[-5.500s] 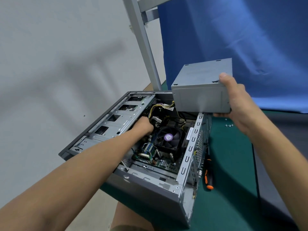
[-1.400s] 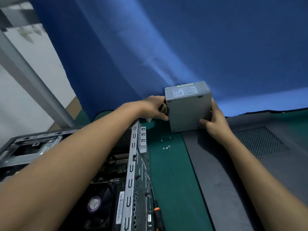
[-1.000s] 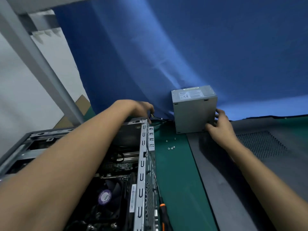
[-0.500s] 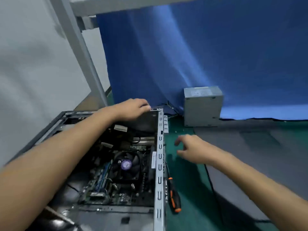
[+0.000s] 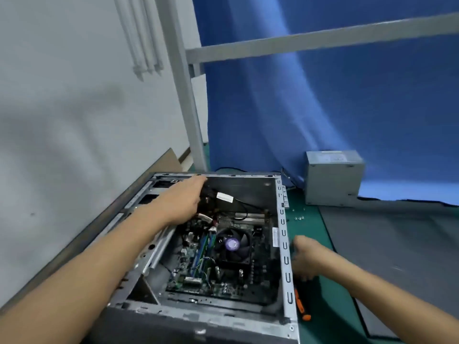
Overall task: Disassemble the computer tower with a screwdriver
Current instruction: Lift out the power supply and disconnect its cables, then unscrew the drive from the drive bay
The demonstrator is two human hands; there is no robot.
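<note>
1. The computer tower (image 5: pixel 284 244) lies on its side on the green mat (image 5: pixel 310 232), near the mat's left edge. Its open side faces up, so the motherboard (image 5: pixel 198 269) and the cooler fan (image 5: pixel 233 244) in its middle are easy to see.
2. The left hand (image 5: pixel 186 202) is inside the tower at the far left corner. Its fingers are stretched toward a bundle of black cables (image 5: pixel 207 194). I cannot tell if it pinches one of them, because the palm hides the fingertips.
3. The right hand (image 5: pixel 305 259) is just outside the tower's right wall. Its fingers bend down over the top end of the screwdriver (image 5: pixel 301 306), which lies along that wall. The hand is blurred, so I cannot say whether it already grips the tool.
4. The power supply (image 5: pixel 332 180) stands beyond the tower's far right corner, apart from it. A few small screws (image 5: pixel 299 218) lie loose on the mat just beside the right wall. A grey side panel (image 5: pixel 397 244) lies flat farther to the right.
5. I think these things could go wrong:
   - If the left hand pulls a cable by the wire and not by the plug, the connector on the board may be damaged.
   - The right wrist or the tool may sweep the loose screws off the mat.
   - If the tip slips from a screw, it may scratch the board near the fan.
</note>
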